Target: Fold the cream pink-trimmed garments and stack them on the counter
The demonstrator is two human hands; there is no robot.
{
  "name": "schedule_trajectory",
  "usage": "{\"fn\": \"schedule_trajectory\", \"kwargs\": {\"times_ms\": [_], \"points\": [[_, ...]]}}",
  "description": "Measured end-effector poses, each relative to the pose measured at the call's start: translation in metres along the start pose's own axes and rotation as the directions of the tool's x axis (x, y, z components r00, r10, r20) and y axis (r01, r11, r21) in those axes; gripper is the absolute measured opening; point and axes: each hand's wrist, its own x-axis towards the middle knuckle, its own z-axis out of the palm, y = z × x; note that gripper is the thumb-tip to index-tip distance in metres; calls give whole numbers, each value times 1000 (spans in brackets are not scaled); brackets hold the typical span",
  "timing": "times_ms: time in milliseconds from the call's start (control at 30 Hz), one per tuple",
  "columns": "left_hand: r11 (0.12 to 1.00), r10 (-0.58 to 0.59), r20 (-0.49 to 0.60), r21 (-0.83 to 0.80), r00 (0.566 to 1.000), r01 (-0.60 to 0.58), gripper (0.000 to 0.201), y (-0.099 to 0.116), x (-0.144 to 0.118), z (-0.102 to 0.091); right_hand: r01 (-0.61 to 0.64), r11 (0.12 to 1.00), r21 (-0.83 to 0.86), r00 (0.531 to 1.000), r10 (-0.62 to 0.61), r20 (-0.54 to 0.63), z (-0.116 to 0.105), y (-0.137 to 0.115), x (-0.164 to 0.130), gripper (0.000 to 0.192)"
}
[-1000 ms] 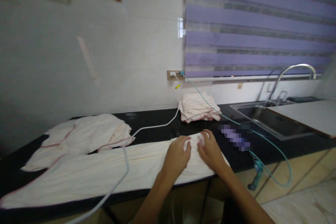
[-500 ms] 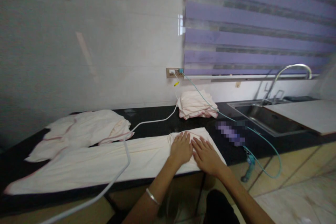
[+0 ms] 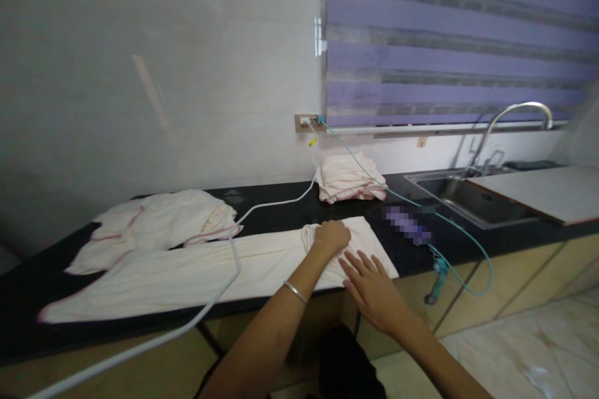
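Note:
A long white cloth (image 3: pixel 187 274) with a reddish edge lies stretched along the dark counter, its right end folded over. My left hand (image 3: pixel 333 237), with a bangle on the wrist, is closed on the folded part of the cloth, fingers curled under. Beside it, my right hand (image 3: pixel 372 290) rests with spread fingers on the cloth near the counter's front edge. Behind the left part lies a rumpled white cloth (image 3: pixel 159 221) with reddish trim. A stack of folded white cloths (image 3: pixel 349 179) sits by the wall.
A white cable (image 3: pixel 236 255) crosses over the long cloth from the wall socket (image 3: pixel 309 123). A thin teal cable (image 3: pixel 472 243) leads to a blurred purple object (image 3: pixel 406 225) with a teal strap. On the right are a sink (image 3: pixel 486 199), a faucet (image 3: pixel 519 106) and a white board (image 3: pixel 538 190).
My left hand has gone from lying flat to curling closed on the cloth. My right hand stays spread, slightly lower on the cloth. The view has shifted a little.

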Motion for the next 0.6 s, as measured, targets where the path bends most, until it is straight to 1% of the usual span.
{"fn": "schedule_trajectory", "kwargs": {"times_ms": [67,133,200,267,333,367,400,467,500,533,600], "points": [[999,-36,-78,7,996,37,53,8,-8,12,-2,1000,-4,1000,2,-9,1,-3,-4,58],[999,-41,-139,5,989,42,59,9,-16,25,7,1000,23,1000,-7,0,0,-3,-7,61],[1000,-30,-172,-8,985,29,64,5,-20,36,38,993,111,999,-42,31,-7,1,-8,59],[1000,-13,-182,-22,983,10,66,0,-20,44,48,962,270,997,-62,40,-19,12,-4,52],[999,-1,-202,-34,979,-6,67,-3,-19,49,2,905,426,1000,-7,11,-33,30,5,46],[999,4,-219,-38,976,-13,67,-4,-18,50,-41,882,469,998,54,-16,-39,42,11,45],[999,7,-237,-41,971,-17,68,-4,-18,51,-92,874,478,991,128,-42,-44,54,18,43],[999,4,-267,-41,964,-16,67,-3,-18,53,-215,895,390,958,271,-94,-48,82,33,39],[999,1,-274,-39,962,-12,67,-2,-19,53,-283,902,327,943,324,-80,-47,95,41,39],[999,-2,-274,-34,962,-7,66,-2,-19,53,-342,902,263,929,367,-49,-45,106,48,40],[1000,-1,-277,-29,961,-7,65,-2,-20,53,-424,892,156,905,421,51,-38,123,59,42]]}}
